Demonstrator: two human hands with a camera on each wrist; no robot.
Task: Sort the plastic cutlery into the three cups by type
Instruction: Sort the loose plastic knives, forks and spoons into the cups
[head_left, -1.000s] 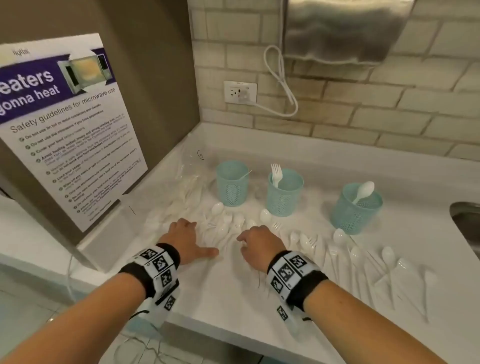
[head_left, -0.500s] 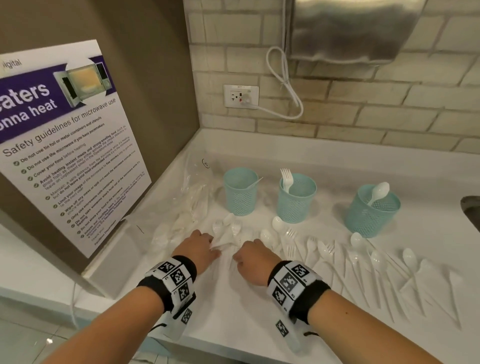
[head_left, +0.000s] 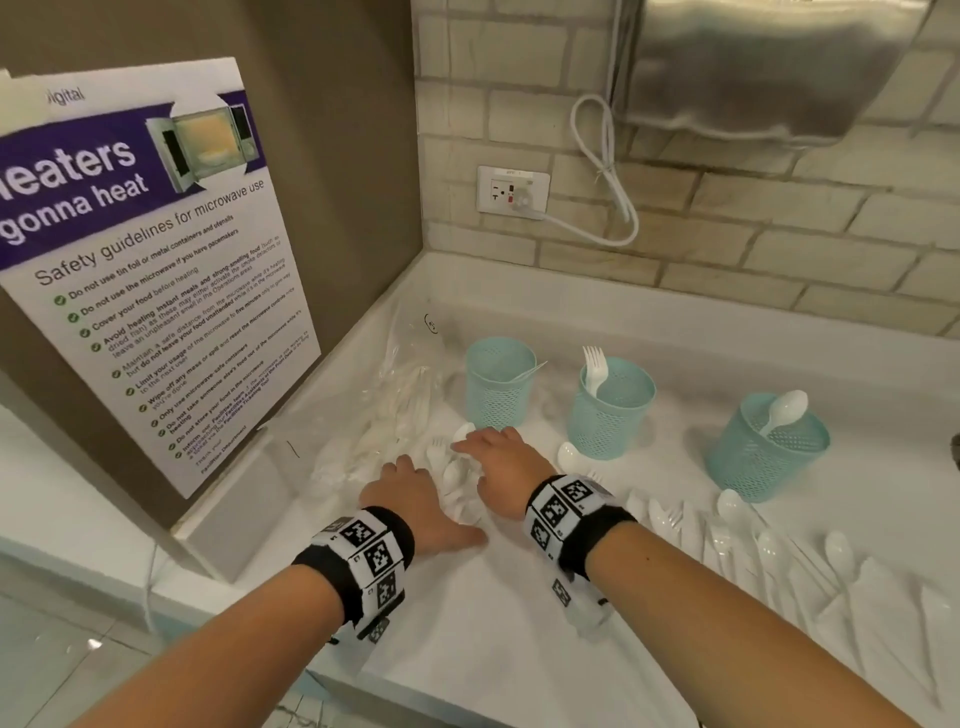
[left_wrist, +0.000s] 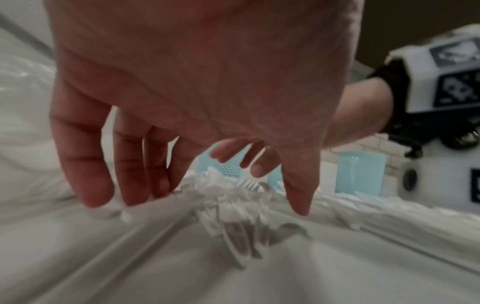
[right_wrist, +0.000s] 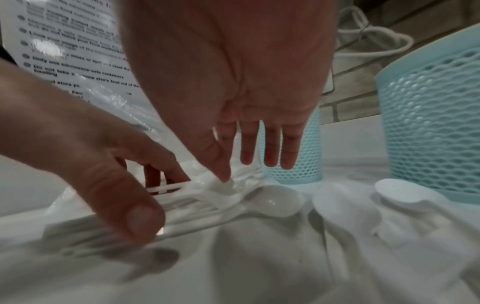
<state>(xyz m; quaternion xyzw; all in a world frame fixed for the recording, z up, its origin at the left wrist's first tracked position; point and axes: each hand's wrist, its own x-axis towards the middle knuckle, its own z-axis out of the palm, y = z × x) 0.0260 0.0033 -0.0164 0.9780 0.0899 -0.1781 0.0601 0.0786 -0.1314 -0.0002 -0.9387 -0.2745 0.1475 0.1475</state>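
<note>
Three teal mesh cups stand in a row on the white counter: the left cup holds a knife, the middle cup a fork, the right cup a spoon. A small heap of white plastic cutlery lies in front of the left cup. My left hand rests on its near-left side, fingers straight and spread. My right hand reaches over the heap's far side, fingers extended and thumb touching a white piece. Neither hand grips anything.
A clear plastic bag with more cutlery lies at the left by the poster panel. Rows of spoons, forks and knives are spread along the right. A loose spoon lies by the middle cup.
Both hands have moved forward onto the heap near the left cup. The right hand went farther forward and left, its fingers now stretched out.
</note>
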